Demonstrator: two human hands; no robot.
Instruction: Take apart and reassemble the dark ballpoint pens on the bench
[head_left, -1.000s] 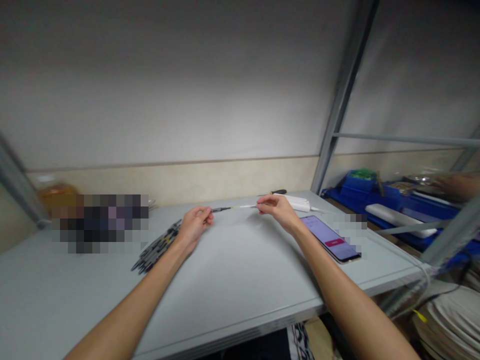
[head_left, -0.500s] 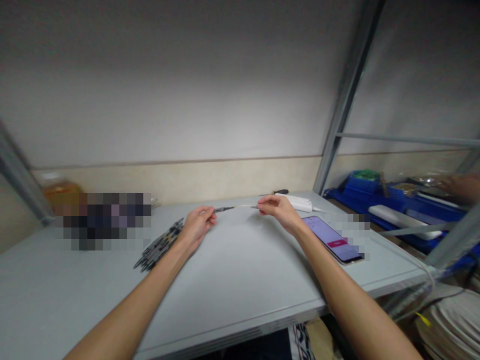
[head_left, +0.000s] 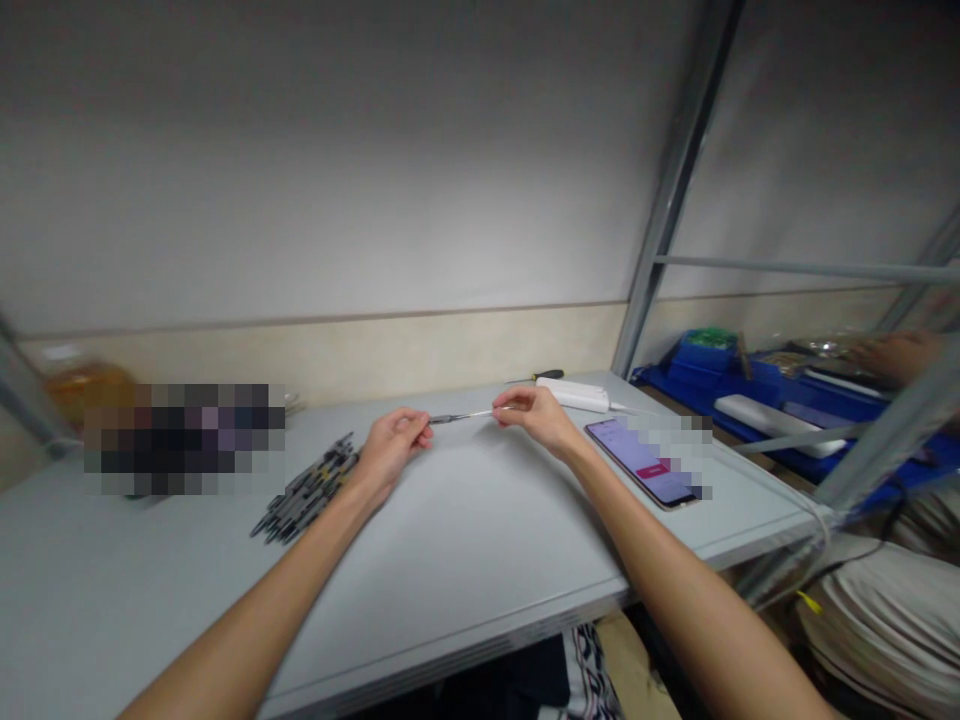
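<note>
View: head camera, facing forward and down over a pale grey table (head_left: 465, 550).
Left hand (head_left: 390, 447): thumb and fingertips pinched on a dark pen-like tube (head_left: 448, 418), its free end directed toward the right hand.
Right hand (head_left: 534, 417): thumb and forefinger pinched near one end of a thin pale rod (head_left: 481, 413).
Hand spacing: apart; tube and rod span the gap between them, roughly in line. Whether the two are joined is too small to tell.
Tube bundle (head_left: 309, 492): similar dark pieces, left of the left hand and close beside the left forearm.
Phone (head_left: 637, 460): screen up, right of the right hand.
White block (head_left: 572, 394): beyond the right hand; a screwdriver (head_left: 551, 375) lies behind it.
Misalignment: sideways pressure with the axes off line could bend the rod.
Slippage: a grip on so little surface could let either piece drop between the hands.
Disturbance: an outward shift of the left forearm could scatter the bundle.
</note>
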